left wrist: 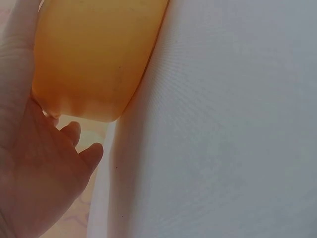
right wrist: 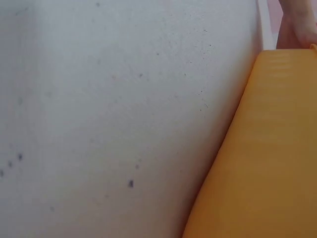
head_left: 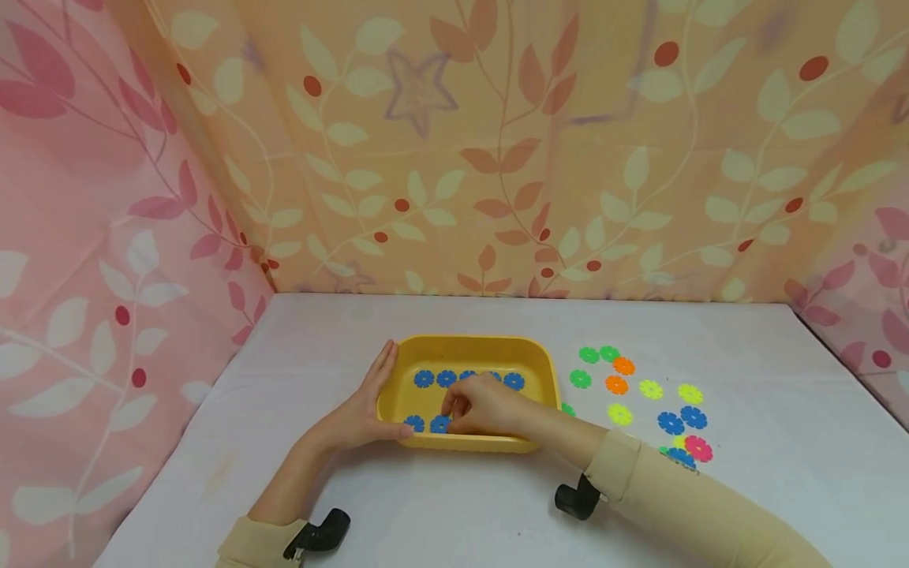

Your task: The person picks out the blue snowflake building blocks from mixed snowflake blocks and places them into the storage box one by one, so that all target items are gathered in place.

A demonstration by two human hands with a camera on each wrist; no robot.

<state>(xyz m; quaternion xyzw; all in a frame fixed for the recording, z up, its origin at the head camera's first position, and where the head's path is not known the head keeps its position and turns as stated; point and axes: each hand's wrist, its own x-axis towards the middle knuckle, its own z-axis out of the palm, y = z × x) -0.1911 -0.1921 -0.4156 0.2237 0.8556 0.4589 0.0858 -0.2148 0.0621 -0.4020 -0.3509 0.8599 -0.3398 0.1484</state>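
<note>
A yellow tray (head_left: 477, 443) holds blue flower-shaped discs, with a row of several along its far side (head_left: 424, 379). My left hand (head_left: 358, 416) grips the tray's left end, thumb at the near rim and fingers along the side. In the left wrist view this hand (left wrist: 47, 168) is against the tray's outer wall (left wrist: 99, 59). Inside the tray, my right hand (head_left: 488, 406) has bent fingers pinching a blue disc (head_left: 439, 424) in the near row, beside another blue disc (head_left: 414, 424). The right wrist view shows the tray wall (right wrist: 262, 148), but not the right hand's fingers.
Right of the tray, loose discs lie on the white tabletop (head_left: 497, 513): green (head_left: 581, 379), orange (head_left: 616, 385), yellow (head_left: 650, 389), blue (head_left: 671, 424) and pink (head_left: 698, 448). Some overlap. Patterned cloth (head_left: 497, 158) hangs behind the table and at both sides.
</note>
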